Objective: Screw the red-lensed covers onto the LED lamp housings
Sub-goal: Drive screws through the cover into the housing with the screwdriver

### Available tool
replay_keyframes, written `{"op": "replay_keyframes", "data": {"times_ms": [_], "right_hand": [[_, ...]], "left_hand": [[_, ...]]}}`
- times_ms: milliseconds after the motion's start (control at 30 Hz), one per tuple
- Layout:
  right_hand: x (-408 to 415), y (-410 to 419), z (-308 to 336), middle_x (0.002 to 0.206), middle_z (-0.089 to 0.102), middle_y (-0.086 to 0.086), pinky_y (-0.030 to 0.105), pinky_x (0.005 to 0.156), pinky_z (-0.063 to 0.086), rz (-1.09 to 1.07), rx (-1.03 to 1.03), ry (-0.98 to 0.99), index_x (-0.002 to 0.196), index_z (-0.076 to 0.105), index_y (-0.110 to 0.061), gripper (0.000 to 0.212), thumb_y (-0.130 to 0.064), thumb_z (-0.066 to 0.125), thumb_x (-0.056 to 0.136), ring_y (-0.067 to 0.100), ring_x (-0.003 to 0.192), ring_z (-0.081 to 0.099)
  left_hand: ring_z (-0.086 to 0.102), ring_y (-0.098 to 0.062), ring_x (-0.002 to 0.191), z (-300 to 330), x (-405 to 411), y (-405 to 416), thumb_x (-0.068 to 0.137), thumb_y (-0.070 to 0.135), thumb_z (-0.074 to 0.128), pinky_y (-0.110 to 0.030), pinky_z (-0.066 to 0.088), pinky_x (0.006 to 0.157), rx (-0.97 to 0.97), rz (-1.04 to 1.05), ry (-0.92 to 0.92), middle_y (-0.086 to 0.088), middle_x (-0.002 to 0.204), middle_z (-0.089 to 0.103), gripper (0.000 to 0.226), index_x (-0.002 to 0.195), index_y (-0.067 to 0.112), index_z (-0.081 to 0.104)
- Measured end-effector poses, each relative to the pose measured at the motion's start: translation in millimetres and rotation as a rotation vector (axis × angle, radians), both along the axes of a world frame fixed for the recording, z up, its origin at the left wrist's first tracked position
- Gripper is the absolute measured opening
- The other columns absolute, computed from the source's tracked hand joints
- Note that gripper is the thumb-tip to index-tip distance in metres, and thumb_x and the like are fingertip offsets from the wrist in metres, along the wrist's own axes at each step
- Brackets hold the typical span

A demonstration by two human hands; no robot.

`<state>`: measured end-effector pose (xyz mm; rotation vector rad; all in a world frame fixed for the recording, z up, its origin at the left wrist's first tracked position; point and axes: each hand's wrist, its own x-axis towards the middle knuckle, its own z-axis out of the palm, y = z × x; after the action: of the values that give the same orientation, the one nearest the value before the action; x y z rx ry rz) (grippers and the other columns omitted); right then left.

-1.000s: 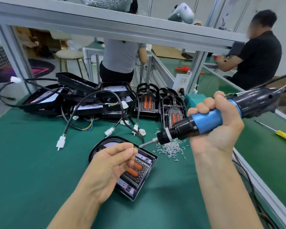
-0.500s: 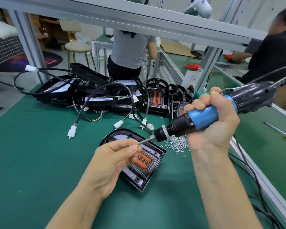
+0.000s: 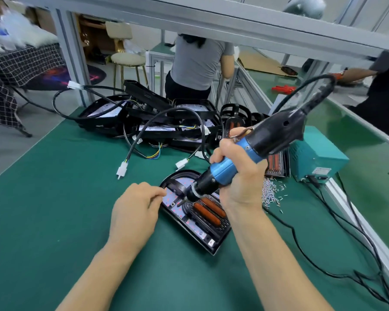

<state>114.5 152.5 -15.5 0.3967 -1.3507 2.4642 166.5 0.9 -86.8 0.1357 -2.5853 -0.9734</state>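
Two hands are seen over the green mat (image 3: 54, 209): the left hand (image 3: 135, 212) is rested beside the lamp housing (image 3: 195, 212), fingers loosely curled, thumb and forefinger pinched at its left rim, while the right hand (image 3: 240, 173) is clamped around the blue electric screwdriver (image 3: 245, 158), whose tip is pressed onto the red-lensed cover (image 3: 208, 212). Loose screws (image 3: 270, 194) are scattered just right of it. Farther back, a teal power box (image 3: 317, 153) and tangled black housings (image 3: 157, 122) with cables are piled.
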Motion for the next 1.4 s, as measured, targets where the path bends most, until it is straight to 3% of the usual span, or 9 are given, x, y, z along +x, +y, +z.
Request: {"op": "replay_keyframes", "data": {"times_ms": [167, 267, 467, 600, 800, 967, 1233, 1400], "right_hand": [[-3, -15, -3, 0.058, 0.051, 0.001, 0.029, 0.059, 0.041, 0.002, 0.066, -0.013, 0.073, 0.063, -0.028, 0.027, -0.002, 0.066, 0.065, 0.022, 0.051, 0.045], [-5, -21, -5, 0.059, 0.049, 0.008, 0.028, 0.056, 0.042, -0.008, 0.105, -0.038, 0.075, 0.061, -0.023, 0.025, 0.001, 0.064, 0.068, 0.022, 0.052, 0.046], [-6, -29, -6, 0.057, 0.048, 0.005, 0.025, 0.053, 0.042, 0.010, 0.157, -0.040, 0.063, 0.064, -0.029, 0.028, -0.001, 0.063, 0.068, 0.019, 0.051, 0.045], [-6, -31, -6, 0.052, 0.050, 0.000, 0.023, 0.055, 0.043, 0.016, 0.192, 0.003, 0.065, 0.064, -0.031, 0.033, 0.001, 0.063, 0.069, 0.017, 0.049, 0.045], [-7, -31, -6, 0.053, 0.049, 0.004, 0.021, 0.057, 0.044, 0.015, 0.220, -0.002, 0.072, 0.059, -0.020, 0.023, 0.003, 0.063, 0.068, 0.017, 0.051, 0.045], [-6, -33, -8, 0.052, 0.049, 0.003, 0.021, 0.059, 0.045, 0.046, 0.234, 0.021, 0.069, 0.061, -0.026, 0.028, 0.002, 0.063, 0.070, 0.017, 0.050, 0.045], [-6, -30, -8, 0.055, 0.048, 0.000, 0.024, 0.057, 0.044, 0.110, 0.269, 0.047, 0.065, 0.054, -0.015, 0.020, 0.002, 0.063, 0.071, 0.017, 0.051, 0.045], [-4, -26, -8, 0.054, 0.051, 0.002, 0.026, 0.064, 0.045, 0.097, 0.221, 0.029, 0.067, 0.063, -0.027, 0.027, 0.000, 0.064, 0.070, 0.018, 0.054, 0.047]], "left_hand": [[0.054, -0.023, 0.091, -5, 0, -1, 0.092, 0.014, 0.059, -0.036, 0.043, 0.074, -0.094, -0.004, -0.001, 0.004, 0.090, 0.064, 0.016, 0.096, 0.019, 0.073], [0.054, -0.021, 0.094, -8, -2, 1, 0.093, 0.015, 0.057, -0.034, 0.042, 0.076, -0.106, -0.011, -0.025, 0.004, 0.095, 0.063, 0.018, 0.098, 0.020, 0.073], [0.054, -0.020, 0.092, -11, -4, 0, 0.094, 0.016, 0.055, -0.029, 0.037, 0.071, -0.141, 0.004, -0.061, 0.007, 0.100, 0.062, 0.020, 0.098, 0.024, 0.073], [0.055, -0.019, 0.087, -12, -4, 0, 0.094, 0.019, 0.053, -0.027, 0.030, 0.066, -0.172, 0.021, -0.086, 0.009, 0.102, 0.061, 0.021, 0.098, 0.027, 0.072], [0.058, -0.021, 0.085, -13, -5, 1, 0.095, 0.015, 0.052, -0.034, 0.046, 0.072, -0.094, 0.013, -0.075, 0.007, 0.099, 0.061, 0.021, 0.096, 0.021, 0.072], [0.059, -0.020, 0.087, -12, -3, 3, 0.092, 0.011, 0.057, -0.034, 0.046, 0.074, -0.034, 0.016, -0.030, 0.007, 0.095, 0.065, 0.017, 0.093, 0.018, 0.072], [0.057, -0.017, 0.093, -12, -2, 3, 0.093, 0.014, 0.056, -0.034, 0.046, 0.076, -0.049, 0.012, -0.056, 0.010, 0.097, 0.064, 0.018, 0.095, 0.022, 0.072], [0.055, -0.013, 0.086, -11, -3, 6, 0.093, 0.015, 0.056, -0.029, 0.042, 0.070, -0.046, 0.025, -0.078, 0.014, 0.096, 0.063, 0.018, 0.093, 0.024, 0.071]]}}
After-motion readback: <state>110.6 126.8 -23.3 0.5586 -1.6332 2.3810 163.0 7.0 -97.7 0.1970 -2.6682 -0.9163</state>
